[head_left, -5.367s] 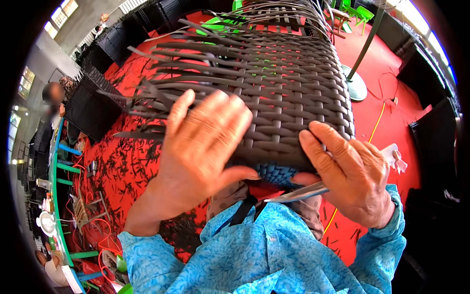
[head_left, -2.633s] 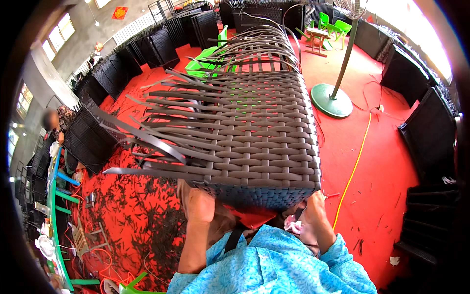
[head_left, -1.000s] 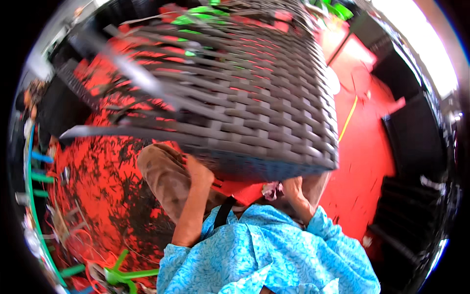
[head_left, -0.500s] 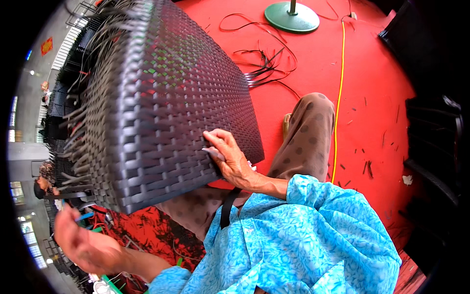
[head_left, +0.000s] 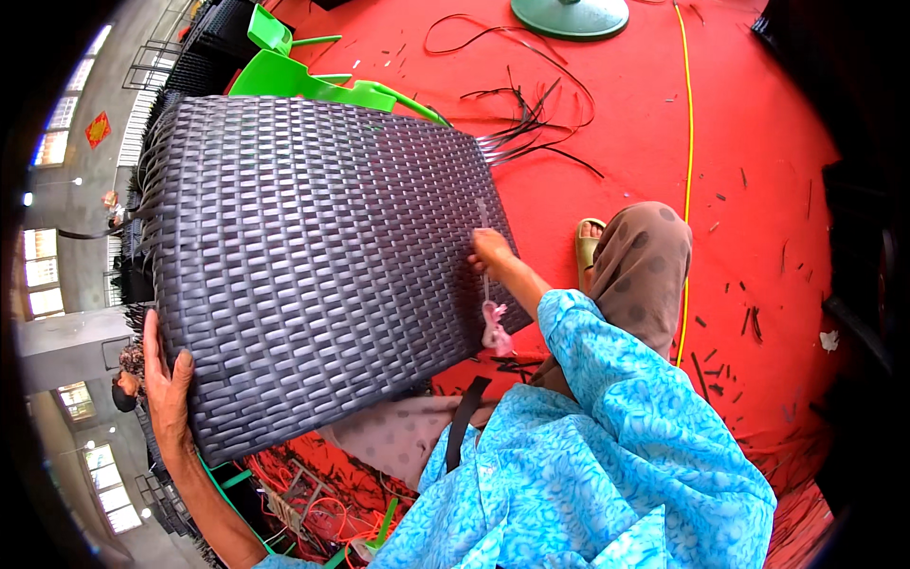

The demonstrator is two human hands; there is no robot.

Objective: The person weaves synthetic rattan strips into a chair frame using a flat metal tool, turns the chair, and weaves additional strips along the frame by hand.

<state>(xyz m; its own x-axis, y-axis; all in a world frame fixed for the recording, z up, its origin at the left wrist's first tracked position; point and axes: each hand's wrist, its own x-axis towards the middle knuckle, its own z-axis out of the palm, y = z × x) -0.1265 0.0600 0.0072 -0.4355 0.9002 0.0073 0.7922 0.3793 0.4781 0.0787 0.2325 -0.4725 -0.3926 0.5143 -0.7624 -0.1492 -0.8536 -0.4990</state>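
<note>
A dark grey woven rattan piece point(head_left: 313, 256) tilts across my lap, its broad face toward me. My left hand point(head_left: 171, 398) lies against its left edge with fingers stretched up along the side and thumb apart, touching the corner. My right hand point(head_left: 493, 251) is closed over the right part of the weave. From that fist a thin, pale, flat tool point(head_left: 482, 209) sticks out above and below, with a bunched pink cloth point(head_left: 494, 327) at its lower end. Its tip lies on or against the weave; whether it goes under a strand I cannot tell.
Green plastic chairs point(head_left: 294, 81) stand behind the woven piece. Loose dark strips point(head_left: 531, 119) and a yellow cable point(head_left: 689, 171) lie on the red floor point(head_left: 749, 123). A round green base point(head_left: 569, 14) is at the far side. Orange strands point(head_left: 332, 517) tangle at lower left.
The woven piece has turned and dropped, so its face shows more fully. My left hand has come from the air onto its left edge. My right hand has moved right and up.
</note>
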